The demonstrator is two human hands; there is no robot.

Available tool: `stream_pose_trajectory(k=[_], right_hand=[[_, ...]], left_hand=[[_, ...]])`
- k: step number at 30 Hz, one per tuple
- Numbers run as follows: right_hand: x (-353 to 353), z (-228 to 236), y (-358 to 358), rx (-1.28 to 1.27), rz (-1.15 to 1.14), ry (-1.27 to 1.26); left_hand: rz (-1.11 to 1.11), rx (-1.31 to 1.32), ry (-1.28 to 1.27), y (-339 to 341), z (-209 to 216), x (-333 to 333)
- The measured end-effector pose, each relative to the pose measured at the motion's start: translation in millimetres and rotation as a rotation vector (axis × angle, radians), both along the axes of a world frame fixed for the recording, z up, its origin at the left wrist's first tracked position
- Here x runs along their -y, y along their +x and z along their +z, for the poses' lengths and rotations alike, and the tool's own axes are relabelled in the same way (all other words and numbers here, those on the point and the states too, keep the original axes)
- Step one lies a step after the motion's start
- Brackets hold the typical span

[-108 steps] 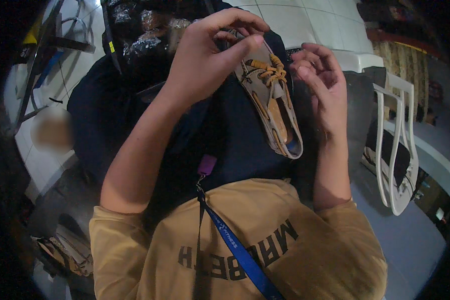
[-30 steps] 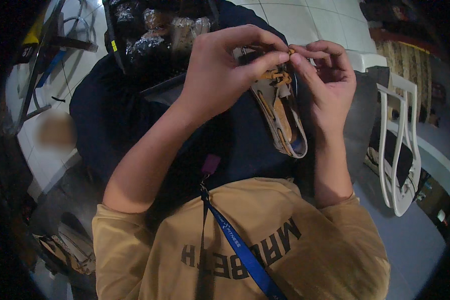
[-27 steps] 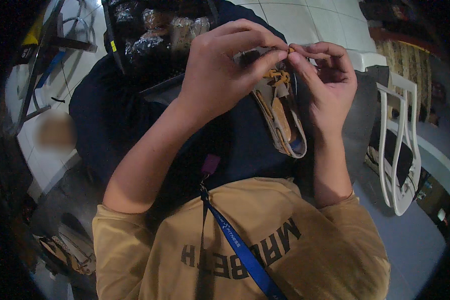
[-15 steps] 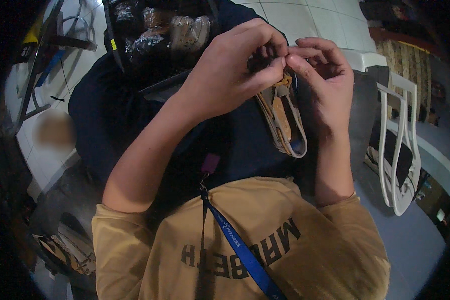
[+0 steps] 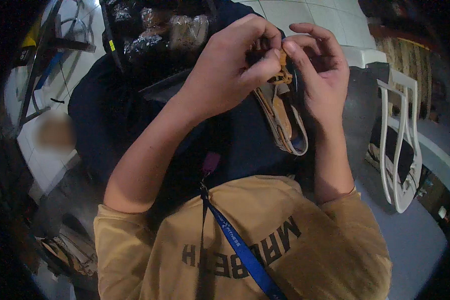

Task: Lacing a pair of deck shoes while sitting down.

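A light-coloured shoe (image 5: pixel 283 117) with a tan insole rests on my dark-clothed lap, its rounded pale rim toward me. At its far end a bunched tan lace or strip (image 5: pixel 283 70) rises between my hands. My left hand (image 5: pixel 230 67) is closed, thumb and forefinger pinching at this strip. From the other side, my right hand (image 5: pixel 322 75) holds the strip's upper end between thumb and fingertip, with its other fingers loosely curled. My left hand hides part of the shoe's far end, and how the strip is fastened cannot be made out.
Beyond my lap, a dark container holds several plastic-wrapped shoes (image 5: pixel 190 32). White chair frames (image 5: pixel 400 145) stand at the right, beside a grey surface (image 5: pixel 360 100). More shoes (image 5: pixel 72 245) lie at the lower left. A purple tag (image 5: pixel 211 162) hangs from my blue lanyard (image 5: pixel 235 240).
Both hands have risen slightly away from me, and more of the tan strip shows, drawn upward between my fingers. The shoe has shifted only a little.
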State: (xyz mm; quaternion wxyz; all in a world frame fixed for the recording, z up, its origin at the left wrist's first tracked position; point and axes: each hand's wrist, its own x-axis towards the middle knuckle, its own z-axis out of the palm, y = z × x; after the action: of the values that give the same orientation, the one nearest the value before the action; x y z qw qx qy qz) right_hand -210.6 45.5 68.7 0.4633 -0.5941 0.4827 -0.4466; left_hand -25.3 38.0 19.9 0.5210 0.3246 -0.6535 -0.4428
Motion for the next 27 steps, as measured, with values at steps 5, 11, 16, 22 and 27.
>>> stream_pose_trajectory(k=[5, 11, 16, 22, 27], right_hand=[[7, 0, -5, -0.045, -0.056, -0.057], [-7, 33, -6, -0.034, -0.143, -0.256], [-46, 75, 87, 0.096, 0.676, -0.476], [-44, 87, 95, 0.0, 0.644, -0.543], [-48, 81, 80, -0.121, 0.545, -0.633]], left_hand=[[0.025, 0.036, 0.087, 8, -2, 10], [0.155, -0.048, 0.212, 23, -1, 25], [0.166, 0.007, 0.27, 32, -3, 23], [0.098, 0.179, -0.178, 27, -17, 33], [-0.131, 0.374, -0.332, 9, -2, 15]])
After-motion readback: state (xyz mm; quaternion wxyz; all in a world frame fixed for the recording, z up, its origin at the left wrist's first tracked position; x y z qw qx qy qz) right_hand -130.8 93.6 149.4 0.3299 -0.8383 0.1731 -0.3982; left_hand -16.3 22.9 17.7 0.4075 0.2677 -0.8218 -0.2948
